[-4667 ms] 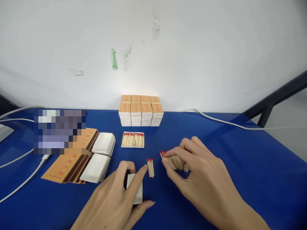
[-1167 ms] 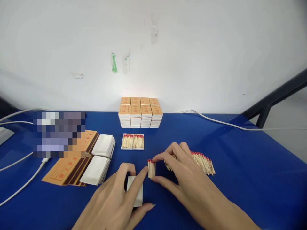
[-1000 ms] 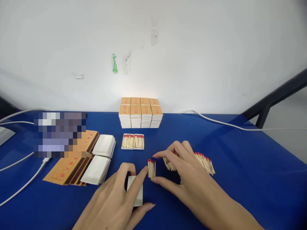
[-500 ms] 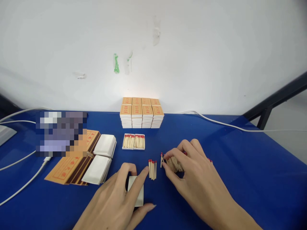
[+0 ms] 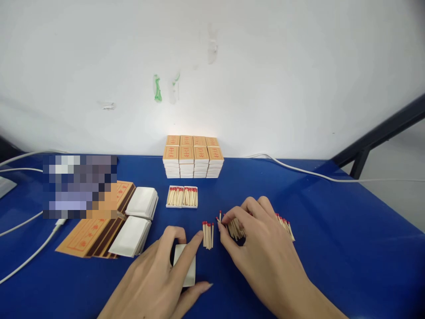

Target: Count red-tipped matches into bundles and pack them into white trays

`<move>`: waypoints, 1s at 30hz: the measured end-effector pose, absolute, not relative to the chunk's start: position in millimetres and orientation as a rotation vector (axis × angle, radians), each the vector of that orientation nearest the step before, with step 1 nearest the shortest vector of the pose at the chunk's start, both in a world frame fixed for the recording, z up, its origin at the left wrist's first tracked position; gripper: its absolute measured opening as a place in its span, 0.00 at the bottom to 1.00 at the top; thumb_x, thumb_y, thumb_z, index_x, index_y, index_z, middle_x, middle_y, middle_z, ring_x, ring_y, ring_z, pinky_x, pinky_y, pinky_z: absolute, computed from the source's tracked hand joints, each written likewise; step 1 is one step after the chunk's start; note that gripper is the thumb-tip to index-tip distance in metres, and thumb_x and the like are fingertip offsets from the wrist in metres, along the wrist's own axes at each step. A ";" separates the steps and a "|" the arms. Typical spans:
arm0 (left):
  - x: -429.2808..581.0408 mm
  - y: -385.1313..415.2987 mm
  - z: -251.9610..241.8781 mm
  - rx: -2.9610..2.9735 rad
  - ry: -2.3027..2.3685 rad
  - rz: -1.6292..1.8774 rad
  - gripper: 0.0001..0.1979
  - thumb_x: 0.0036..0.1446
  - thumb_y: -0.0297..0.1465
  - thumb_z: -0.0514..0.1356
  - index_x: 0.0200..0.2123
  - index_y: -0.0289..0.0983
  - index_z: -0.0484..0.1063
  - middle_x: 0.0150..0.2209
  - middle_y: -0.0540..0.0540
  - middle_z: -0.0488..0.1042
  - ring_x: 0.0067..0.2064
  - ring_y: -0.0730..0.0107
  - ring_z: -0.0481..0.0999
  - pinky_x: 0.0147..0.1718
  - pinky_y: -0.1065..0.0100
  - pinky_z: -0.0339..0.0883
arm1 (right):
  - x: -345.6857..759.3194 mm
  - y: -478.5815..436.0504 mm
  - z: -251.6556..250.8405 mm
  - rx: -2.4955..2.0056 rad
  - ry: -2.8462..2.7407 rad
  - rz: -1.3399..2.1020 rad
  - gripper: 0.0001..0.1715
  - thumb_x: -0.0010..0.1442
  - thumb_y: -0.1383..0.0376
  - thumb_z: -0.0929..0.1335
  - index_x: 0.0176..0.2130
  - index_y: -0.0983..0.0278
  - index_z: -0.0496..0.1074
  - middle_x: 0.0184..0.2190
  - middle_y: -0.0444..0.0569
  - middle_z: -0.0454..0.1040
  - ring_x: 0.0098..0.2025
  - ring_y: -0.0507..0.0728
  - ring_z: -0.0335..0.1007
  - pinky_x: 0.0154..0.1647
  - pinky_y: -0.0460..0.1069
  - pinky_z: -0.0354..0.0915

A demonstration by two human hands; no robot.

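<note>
My left hand (image 5: 156, 270) lies over a white matchbox tray (image 5: 189, 270), thumb and index finger spread apart. Its index fingertip touches or nearly touches a small row of red-headed matches (image 5: 208, 235); the palm hides part of the tray. My right hand (image 5: 262, 248) is closed, with thumb and index finger pinched at a match (image 5: 219, 217) or two at the left end of a larger pile of matches (image 5: 235, 229). The hand covers much of that pile, and more matches (image 5: 284, 225) show beyond its knuckles.
Two filled trays (image 5: 182, 197) lie behind the small row. Stacked matchboxes (image 5: 192, 161) stand by the wall. At left are stacked white trays (image 5: 130, 235), orange printed sleeves (image 5: 86, 232), a pixelated object (image 5: 79, 186) and white cables (image 5: 33, 261). Another cable (image 5: 299, 173) runs back right.
The whole view has shifted slightly. My right hand has moved a little left relative to the pile, uncovering more matches at its right. My left hand stays over the tray.
</note>
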State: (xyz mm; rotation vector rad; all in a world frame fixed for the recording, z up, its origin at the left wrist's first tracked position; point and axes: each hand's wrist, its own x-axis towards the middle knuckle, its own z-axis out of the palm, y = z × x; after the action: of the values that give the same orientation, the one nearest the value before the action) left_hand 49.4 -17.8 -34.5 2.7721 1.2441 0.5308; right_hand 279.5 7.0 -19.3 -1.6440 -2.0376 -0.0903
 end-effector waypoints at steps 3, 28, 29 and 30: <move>48.8 -17.5 -33.6 2.791 1.238 0.536 0.23 0.82 0.41 0.46 0.70 0.38 0.65 0.48 0.39 0.73 0.34 0.61 0.86 0.28 0.60 0.85 | 278.7 6.5 -19.4 -1.651 -2.025 -0.099 0.11 0.64 0.68 0.76 0.31 0.59 0.74 0.32 0.47 0.71 0.38 0.61 0.66 0.33 0.55 0.61; 51.0 -16.5 -33.7 2.787 1.240 0.588 0.24 0.82 0.42 0.44 0.71 0.39 0.64 0.48 0.38 0.73 0.35 0.59 0.87 0.29 0.58 0.86 | 279.8 -3.1 -13.0 -1.683 -2.032 0.310 0.16 0.65 0.66 0.74 0.27 0.57 0.72 0.31 0.46 0.74 0.38 0.61 0.67 0.40 0.58 0.65; 51.1 -16.8 -34.0 2.789 1.235 0.585 0.24 0.82 0.41 0.44 0.71 0.38 0.64 0.48 0.38 0.72 0.35 0.59 0.87 0.28 0.58 0.86 | 279.8 -3.5 -13.7 -1.673 -2.043 0.338 0.16 0.66 0.66 0.73 0.27 0.57 0.72 0.31 0.45 0.74 0.38 0.61 0.67 0.42 0.60 0.65; 51.3 -17.2 -34.2 2.788 1.233 0.572 0.24 0.82 0.40 0.45 0.70 0.37 0.64 0.48 0.38 0.72 0.34 0.59 0.87 0.28 0.58 0.86 | 279.9 -3.8 -14.3 -1.664 -2.053 0.361 0.16 0.67 0.66 0.73 0.27 0.57 0.72 0.31 0.45 0.74 0.38 0.61 0.68 0.45 0.61 0.66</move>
State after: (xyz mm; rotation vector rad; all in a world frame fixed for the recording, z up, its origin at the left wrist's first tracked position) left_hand 51.3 -17.2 -34.2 2.7881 1.2329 0.5718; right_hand 279.9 -3.8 -14.3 -1.6639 -2.0528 0.3610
